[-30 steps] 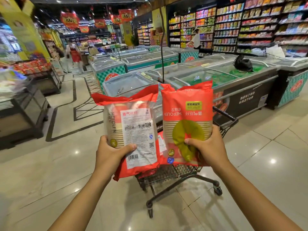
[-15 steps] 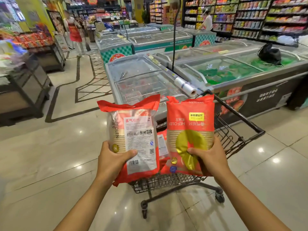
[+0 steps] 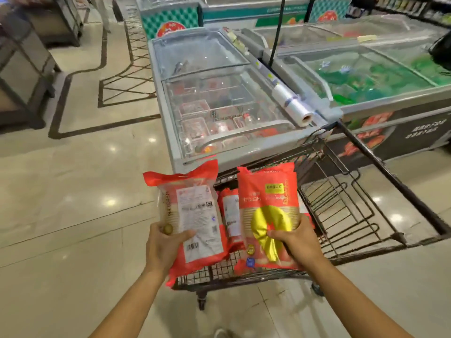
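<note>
Your left hand (image 3: 166,242) grips the lower half of the label-side packet (image 3: 195,215), a red bag turned so its white printed label faces you. The thumb lies across the label and the fingers are hidden behind the bag. The bag rises upright from the hand.

Your right hand (image 3: 299,237) grips the gold-print packet (image 3: 268,198) low on its right edge, thumb pressed on the gold shape on its front. This bag also stands upright above the hand.

The two bags are side by side, just apart, over the near-left part of the shopping cart (image 3: 224,272). Between them and lower, a third packet (image 3: 230,215) lies in the wire basket.

Past the cart's far edge stands a glass-topped chest freezer (image 3: 244,152). A roll of plastic bags (image 3: 291,106) rests on its right rim.
</note>
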The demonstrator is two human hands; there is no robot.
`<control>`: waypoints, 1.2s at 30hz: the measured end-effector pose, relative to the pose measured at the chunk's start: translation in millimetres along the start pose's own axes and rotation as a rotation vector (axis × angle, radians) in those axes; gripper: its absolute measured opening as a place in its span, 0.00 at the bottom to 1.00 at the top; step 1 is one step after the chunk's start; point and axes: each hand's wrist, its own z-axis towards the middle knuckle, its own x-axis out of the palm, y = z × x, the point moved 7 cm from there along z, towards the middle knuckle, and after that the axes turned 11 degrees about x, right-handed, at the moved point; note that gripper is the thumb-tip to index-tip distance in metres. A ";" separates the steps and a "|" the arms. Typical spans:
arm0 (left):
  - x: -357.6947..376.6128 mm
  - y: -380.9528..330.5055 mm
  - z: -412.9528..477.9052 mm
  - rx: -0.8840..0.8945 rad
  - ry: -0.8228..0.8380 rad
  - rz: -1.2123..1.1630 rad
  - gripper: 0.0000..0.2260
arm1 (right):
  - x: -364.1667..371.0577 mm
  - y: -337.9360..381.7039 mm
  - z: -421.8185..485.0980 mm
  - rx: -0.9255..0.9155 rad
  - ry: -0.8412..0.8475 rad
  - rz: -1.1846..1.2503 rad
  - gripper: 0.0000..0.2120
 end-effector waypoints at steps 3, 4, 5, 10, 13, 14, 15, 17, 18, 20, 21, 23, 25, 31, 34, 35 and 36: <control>16.5 31.0 30.5 -0.080 0.017 0.073 0.40 | 24.6 -0.2 29.8 0.045 0.055 -0.022 0.43; 22.2 33.7 36.7 -0.091 0.011 0.096 0.36 | 32.1 -1.7 39.5 0.064 0.073 -0.029 0.41; 26.8 35.0 41.8 -0.098 -0.008 0.119 0.33 | 38.7 -5.2 49.8 0.100 0.090 -0.035 0.39; 58.4 54.4 69.7 -0.203 -0.041 0.170 0.34 | 68.0 -17.4 112.7 0.165 0.120 -0.072 0.38; 76.8 70.0 90.9 -0.232 -0.057 0.196 0.32 | 82.5 -22.8 152.5 0.212 0.115 -0.052 0.36; 83.1 75.6 96.9 -0.253 -0.050 0.212 0.31 | 87.4 -24.8 165.3 0.224 0.114 -0.049 0.37; 89.8 80.8 103.7 -0.251 -0.041 0.220 0.30 | 92.3 -27.0 176.0 0.240 0.121 -0.063 0.36; 92.3 84.3 110.1 -0.263 -0.028 0.197 0.30 | 99.8 -23.5 180.1 0.244 0.132 -0.067 0.32; 102.0 95.5 121.2 -0.301 -0.026 0.200 0.30 | 105.8 -28.8 197.9 0.257 0.144 -0.090 0.31; 108.0 101.3 135.4 -0.299 -0.026 0.185 0.34 | 112.2 -30.6 213.7 0.256 0.134 -0.129 0.31; 113.2 111.2 144.7 -0.307 -0.027 0.182 0.36 | 116.2 -33.4 226.0 0.253 0.124 -0.160 0.33; 119.8 115.5 150.6 -0.291 -0.001 0.197 0.36 | 114.9 -35.1 236.3 0.252 0.086 -0.220 0.35; 126.1 110.2 152.4 -0.244 0.020 0.273 0.26 | 116.0 -36.0 245.7 0.235 0.088 -0.317 0.35; 134.2 82.1 155.9 -0.102 0.040 0.429 0.18 | 112.5 -17.4 238.5 0.117 0.067 -0.569 0.36; 133.7 68.2 142.8 -0.014 0.056 0.460 0.27 | 108.7 -14.9 228.6 0.102 0.078 -0.585 0.35; 134.9 66.8 142.1 0.025 0.064 0.470 0.32 | 109.3 -15.7 230.4 0.095 0.076 -0.595 0.34; 130.9 55.7 130.8 0.077 0.070 0.486 0.36 | 104.6 -13.9 218.7 0.074 0.065 -0.587 0.33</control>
